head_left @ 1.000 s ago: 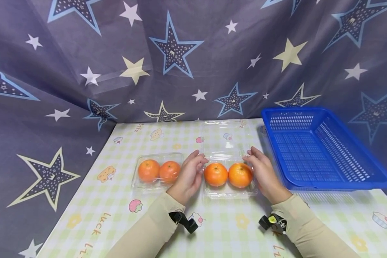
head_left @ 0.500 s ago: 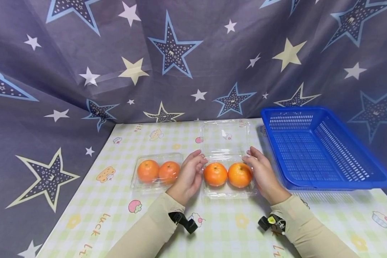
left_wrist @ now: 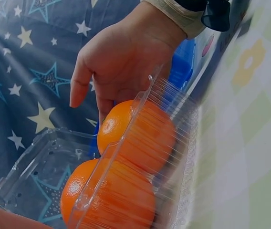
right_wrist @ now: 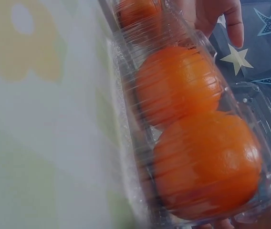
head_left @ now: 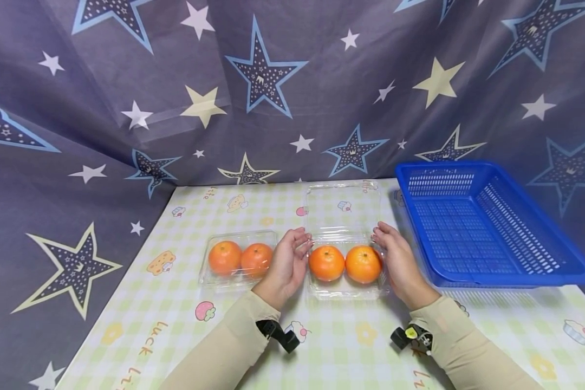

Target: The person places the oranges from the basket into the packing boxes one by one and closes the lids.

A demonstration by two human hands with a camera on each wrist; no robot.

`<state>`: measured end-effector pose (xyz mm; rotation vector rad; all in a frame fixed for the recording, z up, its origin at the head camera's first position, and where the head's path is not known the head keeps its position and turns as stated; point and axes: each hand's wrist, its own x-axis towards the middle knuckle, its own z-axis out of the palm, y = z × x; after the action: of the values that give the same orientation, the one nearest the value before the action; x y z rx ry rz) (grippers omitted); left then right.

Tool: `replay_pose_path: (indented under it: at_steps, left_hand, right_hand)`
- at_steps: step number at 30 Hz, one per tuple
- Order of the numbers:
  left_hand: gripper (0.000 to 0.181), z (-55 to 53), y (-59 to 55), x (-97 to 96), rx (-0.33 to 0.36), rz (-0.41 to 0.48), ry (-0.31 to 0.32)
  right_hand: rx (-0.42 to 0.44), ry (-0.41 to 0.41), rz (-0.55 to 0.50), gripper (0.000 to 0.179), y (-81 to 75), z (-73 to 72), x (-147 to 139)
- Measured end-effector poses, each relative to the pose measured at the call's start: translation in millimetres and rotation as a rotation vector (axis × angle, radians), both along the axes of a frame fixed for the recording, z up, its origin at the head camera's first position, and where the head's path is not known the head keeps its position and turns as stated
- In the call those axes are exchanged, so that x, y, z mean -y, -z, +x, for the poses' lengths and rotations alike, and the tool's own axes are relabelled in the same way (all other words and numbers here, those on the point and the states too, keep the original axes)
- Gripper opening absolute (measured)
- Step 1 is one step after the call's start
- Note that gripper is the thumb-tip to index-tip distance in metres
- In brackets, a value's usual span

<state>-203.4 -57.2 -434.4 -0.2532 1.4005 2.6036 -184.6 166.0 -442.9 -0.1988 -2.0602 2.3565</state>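
A clear plastic clamshell box [head_left: 346, 295] stands in front of me in the head view, its lid [head_left: 329, 195] folded back on the far side. Two oranges sit side by side in its base, one on the left [head_left: 327, 264] and one on the right [head_left: 364, 265]. Along the box's left side my left hand [head_left: 284, 265] rests with relaxed fingers, fingertips at the back corner. My right hand [head_left: 403, 265] mirrors it on the right side. From the left wrist, the right hand [left_wrist: 126, 57] shows its thumb apart and its fingers lowered behind an orange.
Left of my left hand is another clear box [head_left: 212, 280], closed over two more oranges [head_left: 225, 258]. A blue plastic basket [head_left: 478, 279] stands at the right. A checked cloth [head_left: 175, 303] covers the table, and a star-patterned curtain [head_left: 283, 49] hangs behind it.
The fingers of both hands have straightened a little, and the right fingertips have shifted slightly outward from the box's back corner. The boxes and oranges stay in place.
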Motion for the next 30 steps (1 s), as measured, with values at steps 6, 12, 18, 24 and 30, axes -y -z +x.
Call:
replay_pose_path:
  at_steps: [6,12,18,24,30]
  left_hand:
    - [0.027,0.3,-0.6,-0.9,0.009,0.014,-0.018]
    - [0.030,0.7,-0.4,-1.4,0.011,0.014,-0.023]
    - [0.031,0.2,1.1,-1.0,0.015,0.033,-0.023]
    - [0.024,1.2,1.7,-0.5,0.031,0.047,-0.028]
    - [0.019,1.7,2.7,0.9,0.019,0.020,-0.022]
  right_hand:
    - [0.005,0.029,-0.045,0.055,0.5,1.4,0]
    - [0.016,0.047,-0.064,0.054,0.0,4.7,-2]
    - [0.033,0.034,-0.048,0.057,-0.9,10.4,-6]
    - [0.057,0.030,-0.064,0.064,-1.0,17.0,-7]
    - [0.086,0.010,-0.077,0.067,-0.6,23.1,-8]
